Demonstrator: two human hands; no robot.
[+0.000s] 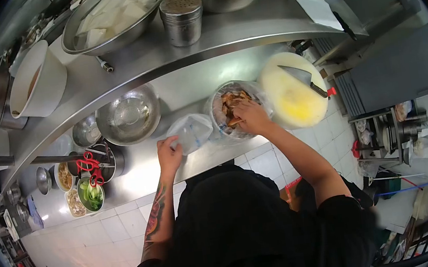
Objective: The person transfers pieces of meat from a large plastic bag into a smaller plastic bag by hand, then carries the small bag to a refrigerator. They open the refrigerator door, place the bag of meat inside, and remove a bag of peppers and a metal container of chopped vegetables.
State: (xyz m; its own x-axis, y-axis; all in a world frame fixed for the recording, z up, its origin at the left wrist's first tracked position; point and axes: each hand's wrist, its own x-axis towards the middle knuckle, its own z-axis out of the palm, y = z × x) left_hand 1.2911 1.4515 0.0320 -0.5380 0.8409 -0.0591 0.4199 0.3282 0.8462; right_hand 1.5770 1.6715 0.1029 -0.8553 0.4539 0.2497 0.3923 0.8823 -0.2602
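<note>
My left hand (169,153) is closed at the near left edge of a clear plastic bag (195,130) on the steel counter, its fingertips pinching the rim. My right hand (252,116) reaches into a round bowl lined with clear plastic (219,135). Its fingers are closed among brown, cooked-looking pieces of food (231,102), and the fingertips are partly hidden there. A round cutting board (277,84) with a yellow stain lies just right of the bowl. On the board rests a cleaver (300,76) with a black handle.
A steel basin (129,119) stands left of the bag. Red-handled scissors (88,162) lie by bowls, one holding green vegetables (92,195). The raised steel shelf (234,31) carries bowls of white slices (116,15), a shaker (182,21) and a white tub (42,84).
</note>
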